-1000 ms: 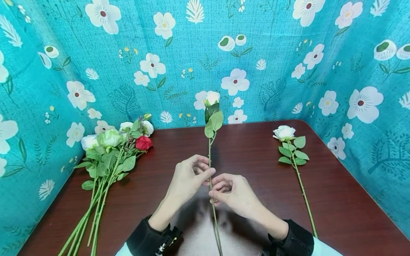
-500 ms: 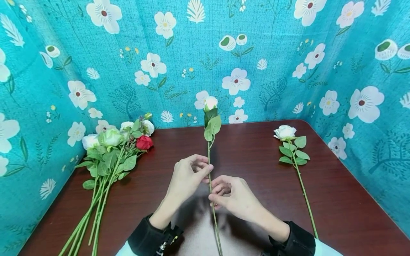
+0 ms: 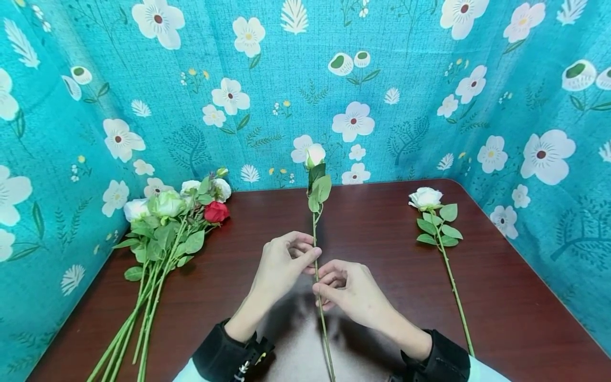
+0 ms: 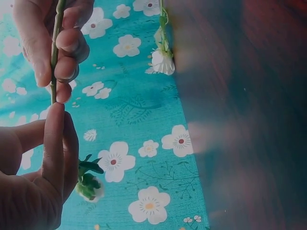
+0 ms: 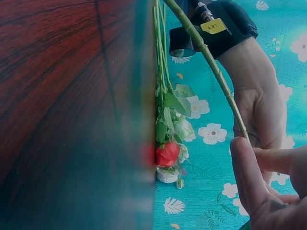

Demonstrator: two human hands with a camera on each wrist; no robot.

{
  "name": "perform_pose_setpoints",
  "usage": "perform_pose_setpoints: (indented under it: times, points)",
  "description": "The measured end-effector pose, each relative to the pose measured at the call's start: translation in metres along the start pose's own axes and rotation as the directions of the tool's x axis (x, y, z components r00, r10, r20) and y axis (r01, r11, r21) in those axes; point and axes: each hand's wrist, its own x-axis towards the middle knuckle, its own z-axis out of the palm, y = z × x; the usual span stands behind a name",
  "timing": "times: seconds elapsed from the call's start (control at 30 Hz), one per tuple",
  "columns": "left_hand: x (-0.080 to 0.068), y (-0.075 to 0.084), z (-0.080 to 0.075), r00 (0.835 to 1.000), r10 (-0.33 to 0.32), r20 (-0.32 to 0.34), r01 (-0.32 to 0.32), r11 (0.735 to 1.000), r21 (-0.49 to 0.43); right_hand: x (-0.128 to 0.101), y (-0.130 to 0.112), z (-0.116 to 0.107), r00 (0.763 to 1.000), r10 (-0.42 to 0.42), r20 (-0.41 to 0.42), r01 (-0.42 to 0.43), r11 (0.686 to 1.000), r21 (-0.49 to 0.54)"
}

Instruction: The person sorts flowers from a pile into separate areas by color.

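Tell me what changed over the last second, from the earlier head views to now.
Barely anything. The held rose swayed slightly, its bud tipping left and then partly back. Both hands kept their grip on its stem: left hand above, right hand below, with no regrasp or release. The bunch and the lone white rose stayed put on the table.

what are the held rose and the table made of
Rose: probably artificial, fabric petals on a plastic stem, judging by its smooth, uniformly green, thornless stalk; real cannot be ruled out. Table: dark reddish wood or wood-look laminate, with visible grain and a slight sheen.
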Motion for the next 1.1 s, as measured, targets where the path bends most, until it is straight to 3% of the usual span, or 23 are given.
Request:
perform_pose_setpoints:
  times: [0.33,0.47,0.6,0.83,1.1]
  points:
    - [0.001,-0.004,-0.001,1.0,0.002,0.03,-0.003,1.0,0.023,0.0,0.0,-0.005,1.0,0.006,-0.006,-0.006,0.999,-0.042]
    - [0.001,-0.006,-0.003,0.999,0.032,0.035,-0.036,0.993,0.114,0.003,0.002,-0.009,1.0,-0.001,-0.031,-0.001,0.997,-0.074]
    - [0.0,-0.008,-0.004,0.996,0.072,0.046,-0.081,0.968,0.236,0.004,0.003,-0.015,0.998,0.01,-0.057,-0.014,0.996,-0.085]
    - [-0.002,-0.014,-0.006,0.99,0.077,0.117,-0.11,0.945,0.309,0.006,0.005,-0.027,0.994,0.027,-0.102,-0.038,0.994,-0.103]
    - [-0.006,-0.017,-0.008,0.973,0.012,0.229,-0.104,0.914,0.393,0.005,0.01,-0.048,0.989,0.04,-0.144,-0.056,0.992,-0.109]
